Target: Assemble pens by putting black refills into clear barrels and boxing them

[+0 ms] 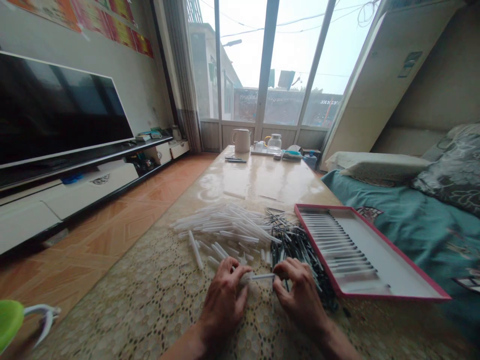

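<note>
My left hand is closed, its thumb and fingers pinching the left end of a slim white pen barrel. At the barrel's right end, the fingertips of my right hand are pinched together on it; any smaller part between them is hidden. Just beyond my left hand lies a loose heap of white pen barrels. A pile of thin black pen refills spreads behind and beside my right hand. To the right, a pink-rimmed box holds a row of white pens with dark tips.
The table has a patterned clear cover. At its far end stand a beige jug, a glass pitcher and a tissue pack. A teal-covered bed or sofa borders the right side. Something green sits at lower left.
</note>
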Demonstrator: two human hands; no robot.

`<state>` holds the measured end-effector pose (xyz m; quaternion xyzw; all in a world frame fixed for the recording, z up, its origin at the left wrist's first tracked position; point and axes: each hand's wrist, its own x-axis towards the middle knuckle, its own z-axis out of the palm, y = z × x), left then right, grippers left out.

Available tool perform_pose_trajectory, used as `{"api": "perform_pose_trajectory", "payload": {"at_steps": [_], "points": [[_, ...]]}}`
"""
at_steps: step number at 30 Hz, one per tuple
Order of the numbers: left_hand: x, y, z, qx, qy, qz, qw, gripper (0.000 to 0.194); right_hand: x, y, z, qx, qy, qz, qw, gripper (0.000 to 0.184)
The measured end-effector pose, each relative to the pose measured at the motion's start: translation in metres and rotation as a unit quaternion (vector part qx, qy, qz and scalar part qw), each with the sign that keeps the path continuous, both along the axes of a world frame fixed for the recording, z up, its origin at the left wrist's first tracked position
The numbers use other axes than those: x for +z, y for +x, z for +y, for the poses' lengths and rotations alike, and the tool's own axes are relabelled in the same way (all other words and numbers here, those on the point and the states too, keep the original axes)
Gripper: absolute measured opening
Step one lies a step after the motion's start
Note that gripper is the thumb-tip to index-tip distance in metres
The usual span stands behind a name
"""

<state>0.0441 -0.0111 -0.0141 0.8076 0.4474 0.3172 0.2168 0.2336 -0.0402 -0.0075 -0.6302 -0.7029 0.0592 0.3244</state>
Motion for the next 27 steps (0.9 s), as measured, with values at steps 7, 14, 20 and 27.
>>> {"api": "perform_pose_trajectory", "payload": {"at_steps": [7,14,20,27], "points": [[0.0,-0.002,0.004,0.005,0.019,-0.026,0.999,0.023,0.005,-0.007,-0.003,0.035,0.043,0.001,0.998,0.011],[0.0,-0.003,0.007,0.048,0.035,-0.121,0.991,0.016,0.005,0.0,-0.002,0.002,0.085,-0.007,0.996,0.01],[-0.001,-0.004,0.01,0.045,-0.076,-0.227,0.97,0.02,0.007,0.003,-0.003,-0.009,0.141,0.018,0.99,0.011],[-0.003,-0.005,0.018,0.032,-0.29,-0.404,0.867,0.022,0.009,0.001,-0.005,0.0,0.156,0.026,0.987,0.012]]}}
